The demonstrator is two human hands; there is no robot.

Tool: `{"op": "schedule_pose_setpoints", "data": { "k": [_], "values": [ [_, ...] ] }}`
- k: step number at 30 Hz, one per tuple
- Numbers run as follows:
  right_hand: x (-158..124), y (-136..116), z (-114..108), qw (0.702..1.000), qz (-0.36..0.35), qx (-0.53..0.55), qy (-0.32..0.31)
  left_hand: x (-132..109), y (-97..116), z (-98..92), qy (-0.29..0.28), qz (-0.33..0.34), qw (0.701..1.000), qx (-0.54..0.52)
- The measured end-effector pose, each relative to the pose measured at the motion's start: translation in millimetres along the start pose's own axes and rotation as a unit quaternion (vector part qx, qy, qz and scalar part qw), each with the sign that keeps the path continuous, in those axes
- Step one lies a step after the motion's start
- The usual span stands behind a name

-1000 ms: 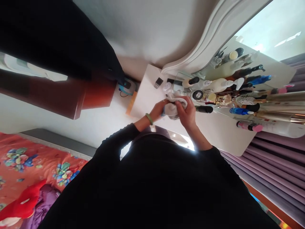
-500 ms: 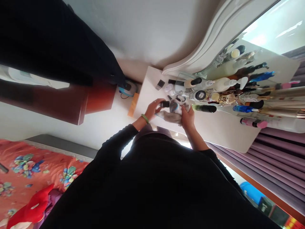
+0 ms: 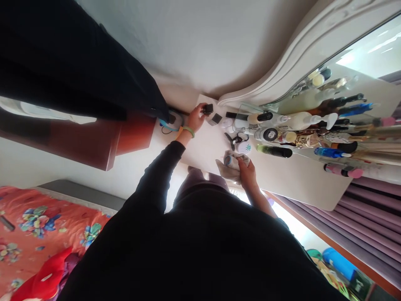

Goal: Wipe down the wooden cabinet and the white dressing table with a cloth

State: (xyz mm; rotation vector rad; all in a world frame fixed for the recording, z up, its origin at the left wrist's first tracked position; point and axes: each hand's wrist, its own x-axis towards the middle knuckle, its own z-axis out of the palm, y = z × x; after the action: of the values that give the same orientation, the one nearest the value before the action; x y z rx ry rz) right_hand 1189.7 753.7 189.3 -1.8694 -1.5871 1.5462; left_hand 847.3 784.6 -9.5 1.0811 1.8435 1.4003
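Observation:
My left hand [image 3: 197, 117] is closed on a small black box-shaped item [image 3: 208, 109] over the far left end of the white tabletop [image 3: 200, 146]. Beside it lies another small dark square item [image 3: 216, 119]. My right hand [image 3: 247, 170] grips a crumpled greyish cloth [image 3: 230, 171] near the table's front edge. A bluish round patch [image 3: 228, 160] shows on or in the cloth; I cannot make out which. Just beyond the cloth is a white round container [image 3: 242, 147] with a green mark on its top.
Bottles and pump dispensers crowd the table's right side, among them a white pump bottle [image 3: 303, 120], a green-and-black tube [image 3: 274, 151] and a blue bottle [image 3: 328, 152]. A white-framed mirror [image 3: 354, 58] stands behind them. Purple curtains [image 3: 354, 209] hang at the right.
My left hand has moved away from the cloth to the table's far left with the black item. My right hand has drawn the cloth nearer my body, and the white round container now shows.

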Motion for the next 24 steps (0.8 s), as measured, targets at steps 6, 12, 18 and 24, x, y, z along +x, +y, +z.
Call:
{"op": "schedule_pose_setpoints", "data": {
  "k": [6,12,18,24],
  "values": [
    [-10,2,3,0.996,0.084,0.029,0.011,40,10,19.3,-0.069,0.002,0.996,-0.062],
    [-18,5,1,0.991,0.124,0.039,0.023,59,17,32.8,-0.095,0.014,0.995,-0.013],
    [-18,3,5,0.993,0.107,0.017,0.036,59,19,34.0,-0.104,-0.013,0.994,-0.033],
    [-13,-5,7,0.993,0.105,0.054,0.030,26,30,-4.5,-0.099,0.029,0.994,-0.019]
  ]
}}
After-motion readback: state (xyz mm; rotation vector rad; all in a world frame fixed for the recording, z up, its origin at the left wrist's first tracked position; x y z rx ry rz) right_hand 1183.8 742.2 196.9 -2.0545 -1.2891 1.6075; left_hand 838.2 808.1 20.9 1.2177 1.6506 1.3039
